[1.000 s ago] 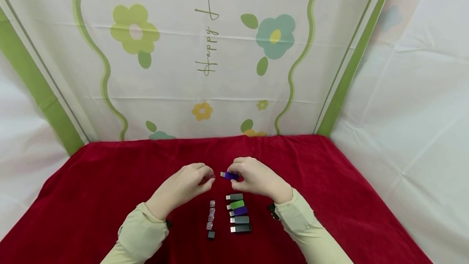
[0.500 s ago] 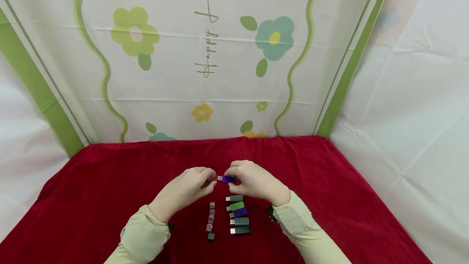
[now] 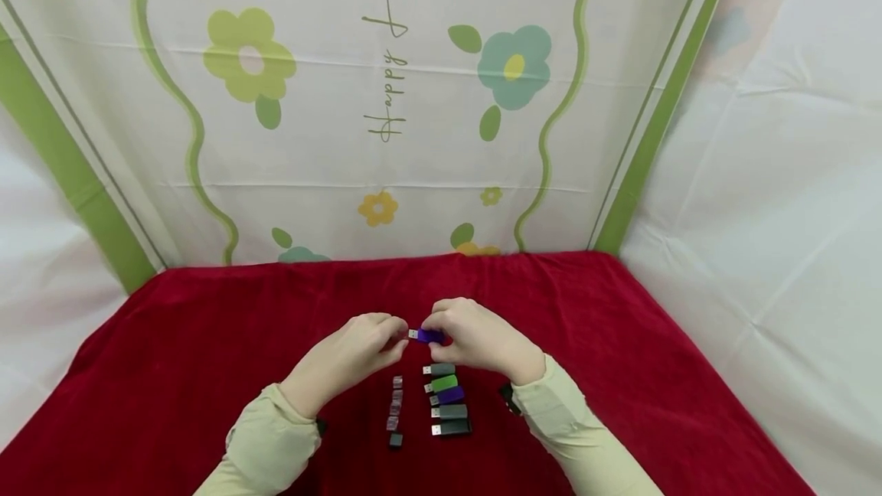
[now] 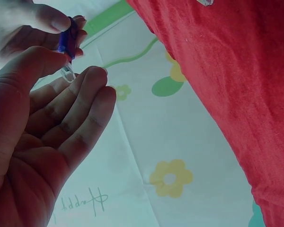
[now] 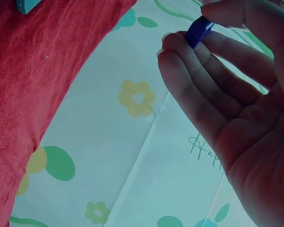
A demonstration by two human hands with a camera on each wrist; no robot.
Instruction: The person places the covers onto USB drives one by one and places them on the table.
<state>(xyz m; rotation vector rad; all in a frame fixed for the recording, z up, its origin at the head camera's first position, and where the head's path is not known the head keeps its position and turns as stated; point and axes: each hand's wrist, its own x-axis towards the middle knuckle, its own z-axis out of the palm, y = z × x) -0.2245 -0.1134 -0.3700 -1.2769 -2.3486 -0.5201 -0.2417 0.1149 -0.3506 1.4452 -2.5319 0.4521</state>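
Note:
My right hand (image 3: 478,335) pinches a purple USB stick (image 3: 429,336) between thumb and fingers, its metal plug pointing left. Facing it, my left hand (image 3: 365,343) holds a small clear cap (image 4: 67,73) by the fingertips, right at the plug end of the stick. The fingers hide most of this cap in the head view. Both hands are raised over the far side of the laid-out sticks. In the right wrist view, the purple body (image 5: 199,32) shows between thumb and fingers.
On the red cloth (image 3: 207,373) lies a column of uncapped USB sticks: grey (image 3: 442,370), green (image 3: 445,383), purple (image 3: 451,395), another grey (image 3: 453,412) and black (image 3: 455,428). Left of them run several clear caps (image 3: 396,409) and a black cap (image 3: 396,441). A flowered curtain (image 3: 310,144) hangs behind.
Over the last second the purple stick has moved left with my right hand, and the gap to my left fingertips has closed. During the last half second the hands barely move.

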